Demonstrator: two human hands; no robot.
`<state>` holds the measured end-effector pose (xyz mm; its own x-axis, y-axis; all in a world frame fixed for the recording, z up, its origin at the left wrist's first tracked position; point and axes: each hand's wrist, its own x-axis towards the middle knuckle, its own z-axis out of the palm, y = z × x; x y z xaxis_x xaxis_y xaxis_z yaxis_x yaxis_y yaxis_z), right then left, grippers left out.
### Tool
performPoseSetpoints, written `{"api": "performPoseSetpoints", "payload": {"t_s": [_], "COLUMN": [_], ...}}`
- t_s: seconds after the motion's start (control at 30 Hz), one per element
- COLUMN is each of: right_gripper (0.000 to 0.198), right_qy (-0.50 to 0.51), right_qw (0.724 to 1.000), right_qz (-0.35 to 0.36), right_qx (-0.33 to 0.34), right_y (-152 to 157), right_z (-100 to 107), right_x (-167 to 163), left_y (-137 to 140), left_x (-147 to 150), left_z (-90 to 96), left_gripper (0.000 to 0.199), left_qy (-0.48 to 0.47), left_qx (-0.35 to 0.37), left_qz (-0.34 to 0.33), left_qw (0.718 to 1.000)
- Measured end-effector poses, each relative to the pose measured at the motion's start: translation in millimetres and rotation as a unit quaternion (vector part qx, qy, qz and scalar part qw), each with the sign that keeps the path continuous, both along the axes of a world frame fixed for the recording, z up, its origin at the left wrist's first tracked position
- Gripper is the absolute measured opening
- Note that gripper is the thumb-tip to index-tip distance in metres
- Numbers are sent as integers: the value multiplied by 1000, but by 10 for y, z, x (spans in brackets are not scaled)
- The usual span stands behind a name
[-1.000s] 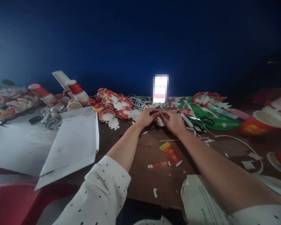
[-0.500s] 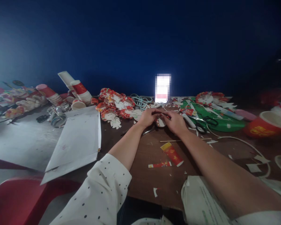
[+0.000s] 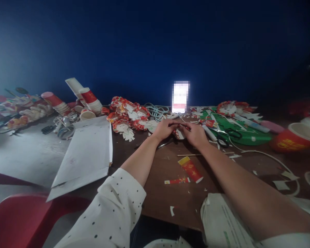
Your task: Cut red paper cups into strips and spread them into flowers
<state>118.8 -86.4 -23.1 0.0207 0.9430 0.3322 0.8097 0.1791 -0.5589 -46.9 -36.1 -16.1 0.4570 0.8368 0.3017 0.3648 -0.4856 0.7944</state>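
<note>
My left hand (image 3: 165, 129) and my right hand (image 3: 194, 133) meet over the far middle of the brown table, fingertips bent together. Between them is a small red-and-white paper piece (image 3: 179, 134), mostly hidden by the fingers, and both hands are closed on it. A metal tool (image 3: 165, 144) with a thin shaft lies beside my left hand. Just right of my right hand are a white tube (image 3: 209, 133) and scissors with black handles (image 3: 228, 136). Nearer me lie a red paper piece with a yellow end (image 3: 191, 170) and a narrow red strip (image 3: 177, 181).
A lit phone (image 3: 180, 98) stands against the blue wall. Red-and-white paper crafts (image 3: 129, 115) pile up at left, behind a white board (image 3: 84, 151). Stacked paper cups (image 3: 89, 98) lean farther left. At right are a green sheet (image 3: 255, 137), a large red cup (image 3: 289, 139) and a white cable (image 3: 274, 155).
The view has shifted very slightly. My hands stay together at the same spot, and the paper piece between them shows a little more.
</note>
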Motion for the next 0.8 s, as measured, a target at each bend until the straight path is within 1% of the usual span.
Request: {"api": "performPoseSetpoints", "payload": {"t_s": [0.1, 0.27, 0.33, 0.47, 0.63, 0.8], "right_gripper": [35, 36, 35, 34, 37, 43], "right_qy": [11, 57, 71, 91, 113, 133], "right_qw": [1000, 998, 997, 993, 989, 986], "right_qz": [0, 0, 14, 72, 92, 98], "right_qx": [5, 5, 9, 14, 1, 5], "right_y": [2, 5, 2, 3, 33, 69], "right_z": [10, 28, 39, 46, 13, -50], "right_x": [-16, -24, -21, -10, 8, 34], "left_y": [0, -1, 2, 0, -9, -6], "left_x": [6, 9, 8, 10, 22, 24], "left_z": [11, 10, 3, 4, 13, 12], "left_gripper": [21, 21, 21, 22, 22, 21], "left_qy": [-3, 1, -4, -2, -9, -4], "left_qx": [9, 16, 23, 41, 52, 55], "left_qz": [5, 16, 15, -2, -8, 0], "left_qw": [1000, 1000, 1000, 999, 999, 999]}}
